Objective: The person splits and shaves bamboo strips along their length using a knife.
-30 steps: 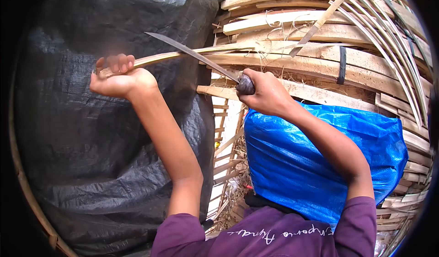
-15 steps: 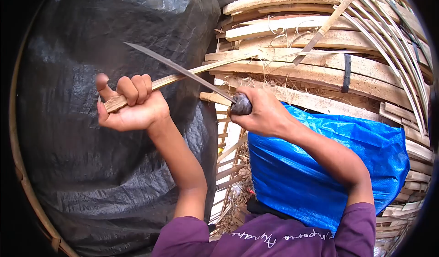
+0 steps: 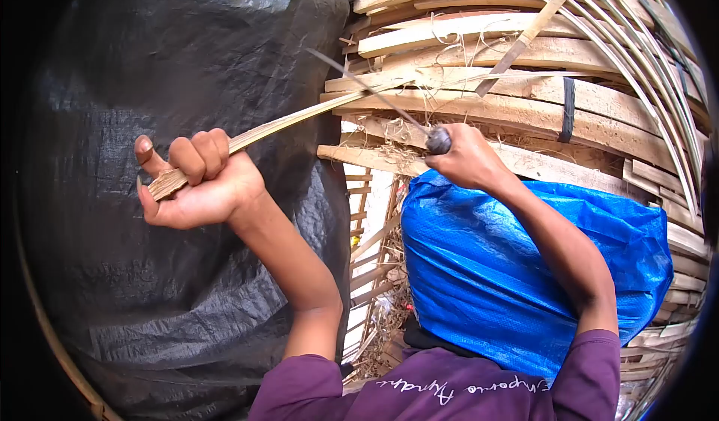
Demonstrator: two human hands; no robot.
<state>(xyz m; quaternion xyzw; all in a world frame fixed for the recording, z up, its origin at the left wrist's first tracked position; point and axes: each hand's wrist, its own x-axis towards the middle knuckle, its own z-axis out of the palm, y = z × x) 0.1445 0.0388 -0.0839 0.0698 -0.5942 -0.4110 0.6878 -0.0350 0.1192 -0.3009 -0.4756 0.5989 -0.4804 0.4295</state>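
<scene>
the left hand (image 3: 202,181) has its fingers curled tight around a wood strip (image 3: 281,123), and the rough end pokes out past the palm. the right hand (image 3: 468,159) is wrapped around the dark handle (image 3: 439,141) of a knife (image 3: 395,108). from that hand the blade points up and to the left, across the strip. the blade is a bit blurry, so i can't be sure if they touch. curly shavings (image 3: 401,153) lie just left of the right hand. a blue sheet (image 3: 517,271) is under the right arm, and a black sheet (image 3: 172,286) is behind the left hand. past the right hand are long planks (image 3: 494,108) with a stick (image 3: 535,28) on top. thin strips (image 3: 650,95) bend far off to its right.
</scene>
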